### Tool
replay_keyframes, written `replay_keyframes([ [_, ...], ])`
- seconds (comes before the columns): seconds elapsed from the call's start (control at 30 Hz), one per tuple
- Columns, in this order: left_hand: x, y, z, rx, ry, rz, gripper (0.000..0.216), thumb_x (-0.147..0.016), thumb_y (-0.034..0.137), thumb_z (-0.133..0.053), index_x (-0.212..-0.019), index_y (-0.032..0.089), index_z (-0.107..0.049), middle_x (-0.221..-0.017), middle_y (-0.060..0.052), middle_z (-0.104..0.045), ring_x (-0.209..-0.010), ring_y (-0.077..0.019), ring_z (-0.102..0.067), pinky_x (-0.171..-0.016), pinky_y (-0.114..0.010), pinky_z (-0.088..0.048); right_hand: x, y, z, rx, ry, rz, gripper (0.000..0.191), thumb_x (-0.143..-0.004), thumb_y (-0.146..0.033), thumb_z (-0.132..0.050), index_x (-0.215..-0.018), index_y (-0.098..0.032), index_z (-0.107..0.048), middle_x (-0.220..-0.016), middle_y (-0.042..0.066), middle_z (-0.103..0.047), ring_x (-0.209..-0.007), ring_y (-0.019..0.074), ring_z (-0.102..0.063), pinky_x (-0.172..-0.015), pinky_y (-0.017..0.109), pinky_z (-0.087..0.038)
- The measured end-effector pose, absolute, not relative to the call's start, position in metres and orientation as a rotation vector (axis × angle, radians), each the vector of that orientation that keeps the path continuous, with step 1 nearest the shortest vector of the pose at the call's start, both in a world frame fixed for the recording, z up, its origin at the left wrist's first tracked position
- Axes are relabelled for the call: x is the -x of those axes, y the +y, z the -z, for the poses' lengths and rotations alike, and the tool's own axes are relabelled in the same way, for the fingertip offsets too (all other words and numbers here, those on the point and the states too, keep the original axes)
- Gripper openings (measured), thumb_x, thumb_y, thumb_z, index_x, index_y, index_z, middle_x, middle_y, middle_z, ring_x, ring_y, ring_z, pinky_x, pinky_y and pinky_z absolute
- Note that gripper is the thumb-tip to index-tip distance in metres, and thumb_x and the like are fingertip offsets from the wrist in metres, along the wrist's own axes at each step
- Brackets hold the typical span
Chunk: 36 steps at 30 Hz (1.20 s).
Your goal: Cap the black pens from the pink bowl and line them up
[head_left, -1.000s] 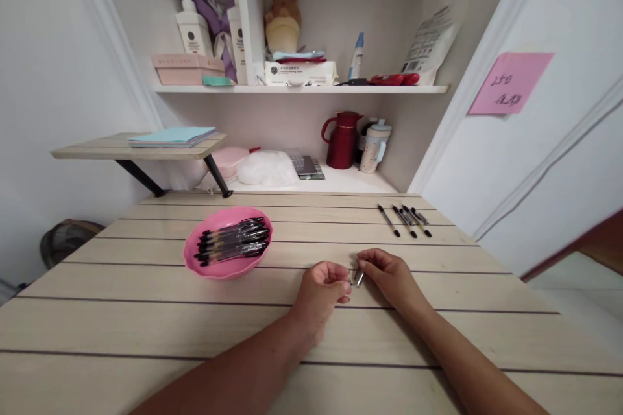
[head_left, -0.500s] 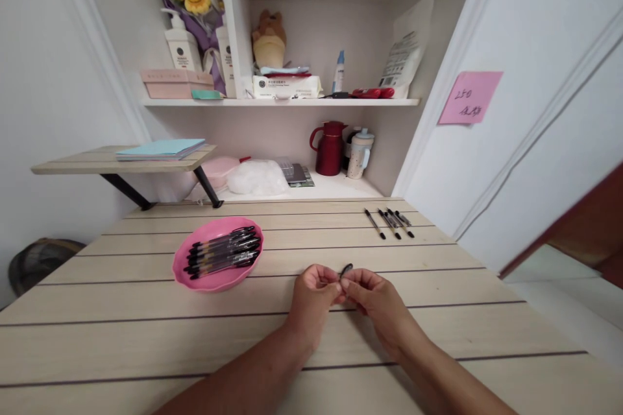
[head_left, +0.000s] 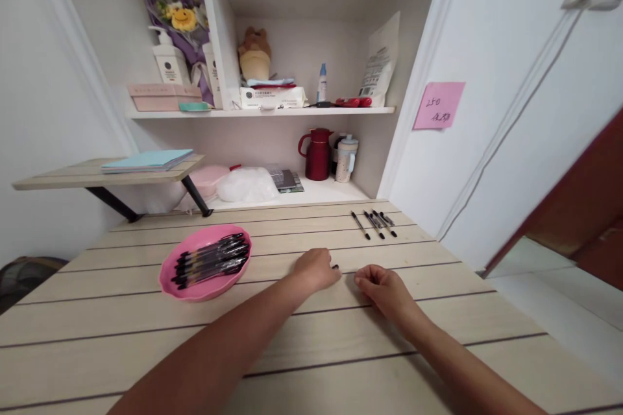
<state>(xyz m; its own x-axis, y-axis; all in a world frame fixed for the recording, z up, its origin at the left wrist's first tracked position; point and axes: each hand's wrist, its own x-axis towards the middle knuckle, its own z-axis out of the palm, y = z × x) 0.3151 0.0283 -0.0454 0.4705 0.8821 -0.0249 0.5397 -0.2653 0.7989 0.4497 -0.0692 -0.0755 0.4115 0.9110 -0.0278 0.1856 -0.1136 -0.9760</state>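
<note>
My left hand [head_left: 315, 270], closed and turned palm down, is just above or on the table. A small black piece [head_left: 335, 266] pokes out by its fingertips; the rest of it is hidden by the hand. To its right, a short gap away, my right hand [head_left: 379, 282] has its thumb and forefinger pressed together; whatever may be between them does not show. On the left, a pink bowl [head_left: 204, 296] with a wavy rim holds several black-ended pens [head_left: 211, 261] lying side by side. Several more pens [head_left: 374, 225] lie on the table beyond my right hand.
The slatted wooden table [head_left: 292, 343] meets a white cabinet at the back. In it stand a red jug [head_left: 318, 154], a light cup [head_left: 346, 159] and a white plastic bag [head_left: 247, 185]. A small raised shelf [head_left: 82, 175] carries blue paper [head_left: 148, 161] behind the bowl.
My hands have come apart. The left one has moved forward and turned palm down with the black piece, while the right one stays pinched nearby. The head view has shifted a little right.
</note>
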Motion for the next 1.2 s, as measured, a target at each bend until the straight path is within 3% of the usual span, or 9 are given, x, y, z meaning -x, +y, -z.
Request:
replay_keyframes([
  [0.17,-0.348,0.036,0.042,-1.983,1.158,-0.448,0.022,-0.037,0.002,-0.066,-0.044,0.019,-0.053,-0.067,-0.008,-0.065,-0.085,-0.0279,-0.058,-0.073,-0.032,-0.041,-0.473,-0.073,0.088,1.617,-1.063,-0.689,0.012,-0.058,-0.029,-0.06,-0.06,-0.019,-0.054,-0.048,-0.005,-0.048,-0.045,0.0092,-0.04,-0.044,0.023,-0.03],
  [0.33,-0.402,0.062,0.025,-1.87,1.105,-0.396,0.009,-0.05,0.013,-0.065,-0.057,0.016,-0.061,-0.045,-0.002,-0.057,-0.054,-0.0183,-0.058,-0.054,-0.029,-0.045,-0.507,-0.074,0.089,1.703,-1.099,-0.648,0.011,-0.06,-0.029,-0.057,-0.057,-0.019,-0.052,-0.045,-0.005,-0.047,-0.043,0.0096,-0.038,-0.043,0.023,-0.028],
  [0.5,-0.465,0.091,0.013,-1.817,1.136,-0.44,0.018,-0.056,0.021,-0.068,-0.071,0.012,-0.064,-0.048,-0.004,-0.059,-0.05,-0.014,-0.056,-0.049,-0.024,-0.045,-0.53,-0.063,0.085,1.763,-1.162,-0.567,0.014,-0.063,-0.031,-0.054,-0.057,-0.019,-0.056,-0.046,-0.004,-0.048,-0.046,0.011,-0.04,-0.045,0.023,-0.028],
  [0.7,-0.51,0.12,0.019,-1.881,1.28,-0.407,0.025,-0.056,0.018,-0.073,-0.076,0.008,-0.064,-0.065,-0.011,-0.065,-0.067,-0.0202,-0.061,-0.06,-0.028,-0.047,-0.547,-0.053,0.088,1.82,-1.174,-0.479,0.013,-0.063,-0.031,-0.053,-0.061,-0.02,-0.059,-0.053,-0.002,-0.056,-0.053,0.0148,-0.048,-0.052,0.025,-0.033],
  [0.9,-0.52,0.134,0.03,-1.943,1.342,-0.338,0.034,-0.08,0.031,-0.051,-0.109,0.013,-0.051,-0.109,-0.009,-0.053,-0.095,-0.0186,-0.054,-0.079,-0.036,-0.046,-0.555,-0.05,0.094,1.794,-1.208,-0.522,0.014,-0.064,-0.031,-0.052,-0.063,-0.02,-0.06,-0.055,-0.001,-0.058,-0.054,0.0153,-0.05,-0.053,0.026,-0.035],
  [1.2,-0.522,0.138,0.035,-2.155,1.328,-0.242,0.035,-0.08,0.031,-0.051,-0.11,0.013,-0.05,-0.11,-0.01,-0.053,-0.095,-0.019,-0.054,-0.079,-0.037,-0.046,-0.557,-0.038,0.087,1.833,-1.195,-0.411,0.009,-0.064,-0.026,-0.051,-0.064,-0.02,-0.057,-0.055,-0.002,-0.056,-0.053,0.0147,-0.049,-0.052,0.025,-0.034],
])
